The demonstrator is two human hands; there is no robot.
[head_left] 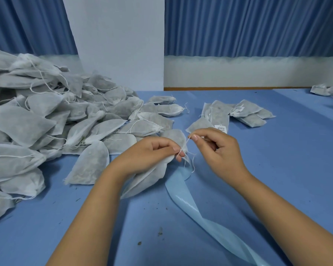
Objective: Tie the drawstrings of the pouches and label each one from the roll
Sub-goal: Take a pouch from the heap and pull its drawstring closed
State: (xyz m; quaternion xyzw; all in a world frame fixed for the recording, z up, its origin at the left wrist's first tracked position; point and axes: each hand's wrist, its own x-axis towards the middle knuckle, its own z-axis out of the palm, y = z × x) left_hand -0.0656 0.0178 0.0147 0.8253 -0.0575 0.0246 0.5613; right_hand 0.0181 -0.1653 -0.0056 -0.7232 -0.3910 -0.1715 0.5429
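A white fabric pouch [148,179] lies on the blue table under my left hand [152,154], which grips its gathered neck with a loop of white drawstring round a fingertip. My right hand [217,148] pinches the other end of the drawstring [186,143] and holds it taut up and to the right. A pale blue strip of label backing [183,194] runs from under the pouch toward the bottom right edge. A white label [220,129] shows just behind my right hand.
A big heap of filled white pouches [46,120] covers the left of the table. Labelled pouches [248,112] lie in a small group behind my hands, more pouches [327,90] at the far right. A white panel [119,45] and blue curtain stand behind.
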